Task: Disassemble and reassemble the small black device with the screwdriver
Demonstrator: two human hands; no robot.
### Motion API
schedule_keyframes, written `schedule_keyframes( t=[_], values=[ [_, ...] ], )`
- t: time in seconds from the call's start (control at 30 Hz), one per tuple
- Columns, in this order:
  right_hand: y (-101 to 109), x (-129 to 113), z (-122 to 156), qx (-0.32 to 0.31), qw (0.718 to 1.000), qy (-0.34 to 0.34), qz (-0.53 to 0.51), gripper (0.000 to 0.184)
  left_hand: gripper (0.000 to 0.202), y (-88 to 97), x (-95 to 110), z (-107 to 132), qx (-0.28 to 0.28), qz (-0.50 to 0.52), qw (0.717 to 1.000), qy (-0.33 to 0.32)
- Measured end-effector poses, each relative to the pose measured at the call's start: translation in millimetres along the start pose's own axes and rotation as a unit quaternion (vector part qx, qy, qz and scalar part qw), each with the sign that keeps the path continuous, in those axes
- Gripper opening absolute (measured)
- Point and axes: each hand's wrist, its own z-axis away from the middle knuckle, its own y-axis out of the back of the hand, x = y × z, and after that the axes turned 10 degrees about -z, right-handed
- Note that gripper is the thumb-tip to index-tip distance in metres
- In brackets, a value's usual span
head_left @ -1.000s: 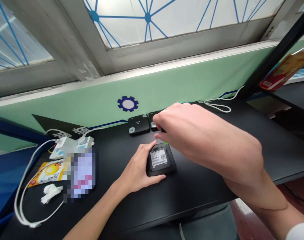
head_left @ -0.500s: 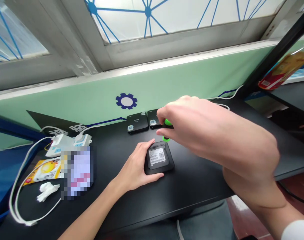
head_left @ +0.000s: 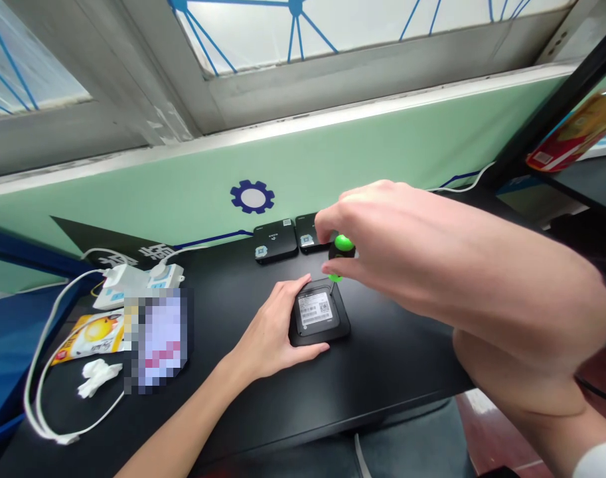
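Observation:
A square black set-top box (head_left: pixel 338 325) lies on the table with its white label facing up. My left hand (head_left: pixel 270 325) grips it from the left, thumb along the near edge and fingers at the far left corner. In my right hand (head_left: pixel 382 232) is a screwdriver (head_left: pixel 343 251) with a black and bright green handle, held upright between thumb and fingers. Its thin shaft comes down to the box's far right corner; the tip is too small to make out. The right hand hides part of the handle.
Two more black boxes, one of them (head_left: pixel 275 240) with a sticker, lie by the green wall. On the left are a power strip (head_left: pixel 148 282) with white cables, a snack packet (head_left: pixel 91 337), a crumpled tissue (head_left: pixel 98 377) and a blurred-out item. A shelf (head_left: pixel 581 189) stands at right.
My right hand has turned a little about the screwdriver, its wrist shifting to the right and more green showing on the handle. The left hand and the box keep their place on the table.

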Motion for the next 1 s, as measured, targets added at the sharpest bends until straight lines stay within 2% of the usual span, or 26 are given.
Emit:
schedule_keyframes(
  t=[0.1,0.2,0.33,0.5,0.7,0.8,0.87,1.0],
  values=[
    [-2.7,6.3,-8.4,-0.024,0.999,0.001,-0.031,0.005,0.117,0.0,-0.3,0.2,0.002,-0.002,1.0,0.001],
    [-4.6,8.5,-13.6,-0.05,0.998,0.012,-0.046,0.01,0.116,0.3,0.1,0.6,0.002,-0.003,1.0,0.001],
    [-3.9,2.6,-6.5,-0.033,0.998,0.021,-0.053,0.007,0.113,0.4,0.8,0.8,0.001,-0.006,1.0,0.005],
    [-6.4,-4.6,4.5,0.024,0.998,0.023,-0.047,0.015,0.113,-0.3,-0.2,0.6,0.003,-0.008,1.0,0.007],
    [-3.0,-6.0,2.4,-0.027,0.995,0.053,-0.076,0.026,0.109,0.3,0.7,-0.3,0.007,0.0,1.0,0.005],
    [-1.2,-6.9,5.1,-0.027,0.994,0.053,-0.095,0.033,0.109,0.7,1.9,-0.3,0.006,0.0,1.0,0.004],
    [-2.2,-7.1,6.7,-0.01,0.996,0.047,-0.081,0.03,0.11,0.8,2.1,-0.3,0.005,-0.002,1.0,0.003],
    [-6.9,-4.7,3.4,0.015,0.999,0.028,-0.012,0.014,0.114,-0.2,0.5,-1.1,0.0,-0.003,1.0,-0.005]
  ],
)
